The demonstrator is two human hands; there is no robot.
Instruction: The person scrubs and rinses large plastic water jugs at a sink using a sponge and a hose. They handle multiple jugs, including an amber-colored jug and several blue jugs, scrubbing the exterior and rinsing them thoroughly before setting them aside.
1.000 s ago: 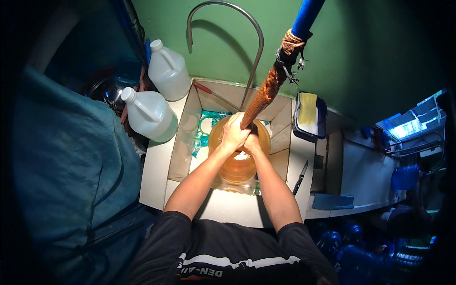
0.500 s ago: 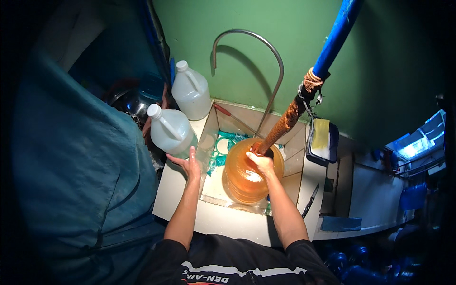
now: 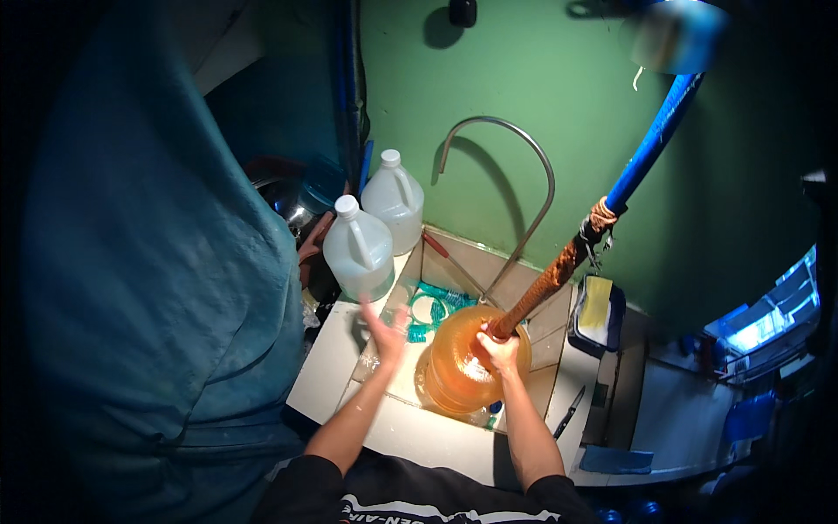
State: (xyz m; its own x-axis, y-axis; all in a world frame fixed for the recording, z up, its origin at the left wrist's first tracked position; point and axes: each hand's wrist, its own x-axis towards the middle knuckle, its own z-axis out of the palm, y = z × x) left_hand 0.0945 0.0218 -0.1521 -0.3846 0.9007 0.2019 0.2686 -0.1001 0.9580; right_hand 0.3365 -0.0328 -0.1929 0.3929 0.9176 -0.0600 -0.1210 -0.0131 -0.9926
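Observation:
A large round amber-coloured water jug (image 3: 454, 375) sits in a tiled sink (image 3: 539, 341). My right hand (image 3: 499, 352) is closed around its neck, where the brown-wrapped end of a hose (image 3: 550, 284) goes in. My left hand (image 3: 384, 336), smeared by motion, is held open with fingers apart just in front of a translucent plastic jug (image 3: 360, 258) with a white cap and handle. Its fingertips come close to that jug's base; whether they touch, I cannot tell. A second jug (image 3: 401, 210) of the same kind stands behind it. Both contain clear liquid.
Above the sink curves a metal faucet (image 3: 550, 179). Blue pipe (image 3: 655, 144) continues the hose upward. A knife (image 3: 571, 412) lies on the right ledge, below a dark tub (image 3: 608, 325) with a yellow sponge (image 3: 595, 301). Teal cloth (image 3: 175, 288) hangs at left. A red-handled tool (image 3: 436, 244) leans inside the sink.
The whole view has shifted, so the scene sits lower and farther right. My left hand has drawn back slightly from the front plastic jug. My right hand keeps its hold on the amber jug's neck.

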